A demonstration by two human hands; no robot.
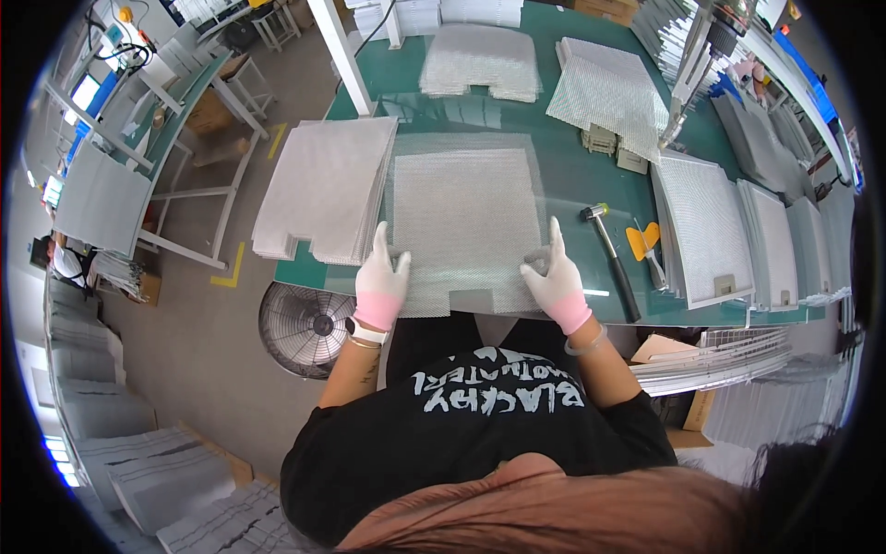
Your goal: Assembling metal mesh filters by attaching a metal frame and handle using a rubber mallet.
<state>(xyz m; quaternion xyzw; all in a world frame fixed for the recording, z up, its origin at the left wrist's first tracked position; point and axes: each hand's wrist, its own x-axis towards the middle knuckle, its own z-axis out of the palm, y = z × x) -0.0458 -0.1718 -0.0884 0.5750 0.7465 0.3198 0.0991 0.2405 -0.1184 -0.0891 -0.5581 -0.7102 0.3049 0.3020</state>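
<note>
A pale grey metal mesh sheet (466, 212) lies in front of me, a notch cut in its near edge. A wider piece of mesh (461, 142) shows beneath it along the far and side edges. My left hand (381, 280), in a white and pink glove, is at the sheet's near left edge with its index finger stretched and thumb apart. At the near right edge is my right hand (558, 282), gloved alike, index finger pointing away and thumb toward the mesh. Both hands look open; their lower fingers are partly hidden.
Left is a stack of notched white sheets (325, 189). Mesh stacks (480, 60) (609, 88) lie at the back. To the right are a black-handled hammer (613, 263), an orange-bladed tool (643, 242) and framed mesh panels (706, 226). A floor fan (309, 328) stands below the table's left edge.
</note>
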